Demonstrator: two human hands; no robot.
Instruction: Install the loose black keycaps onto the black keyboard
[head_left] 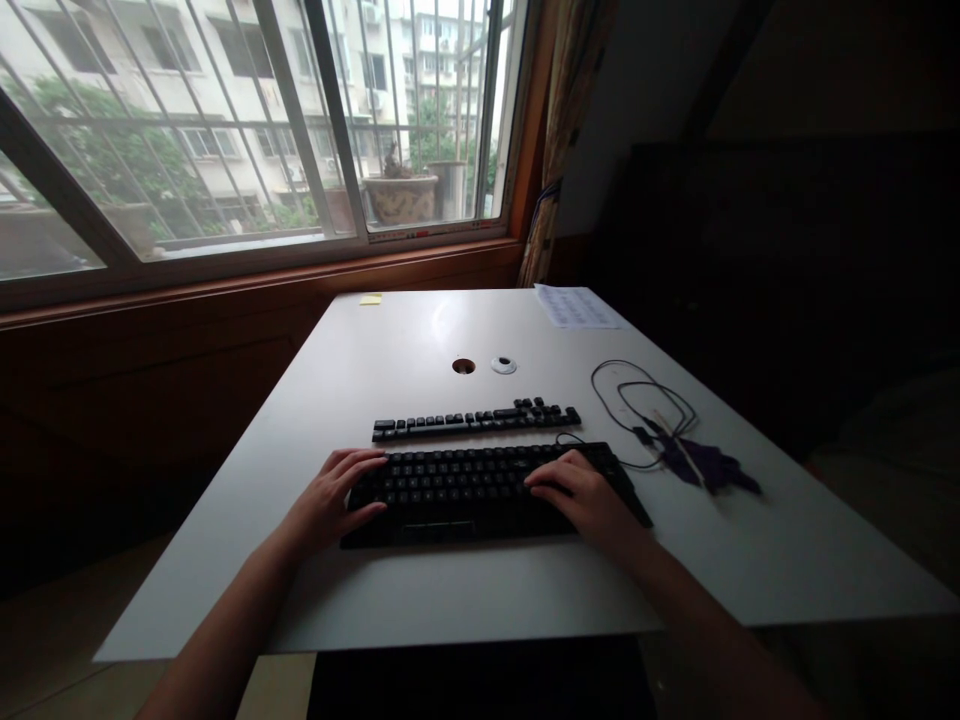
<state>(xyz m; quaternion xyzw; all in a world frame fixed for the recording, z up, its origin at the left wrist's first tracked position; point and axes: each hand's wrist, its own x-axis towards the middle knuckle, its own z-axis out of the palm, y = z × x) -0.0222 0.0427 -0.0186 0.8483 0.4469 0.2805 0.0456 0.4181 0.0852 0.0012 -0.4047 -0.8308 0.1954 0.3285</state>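
Okay, nearest first: white tabletop (465,600), dark shape (480,680) under its near edge, too dim to identify. Black keyboard (450,490) lies flat on the near half, roughly centered, between the two hands. Left hand (330,505) on its left end: fingers and thumb spread, thumb by the front left corner, fingertips at the back left corner. Right hand (589,495) over the right part of the keys, palm down, thumb and index tips close together; can't tell if anything is pinched there. Keyboard's front strip is flat and dark, with a long narrow rectangle in it, detail too dim.

To the right, purple cloth (716,470), crumpled, light thin stick (688,455) lying across it. Just behind the keyboard, loose black keycaps (450,428) lined up in rows, small cluster at the right end. Black cable (611,385) looped right of those, reaching the cloth.

Farther: round hole (463,367), white ring (504,366) just right of it. Far edge: yellow note (370,299) left, printed sheets (577,307) right. Beyond, barred window (247,130), patterned curtain (559,130) beside it, planter (401,198) outside.
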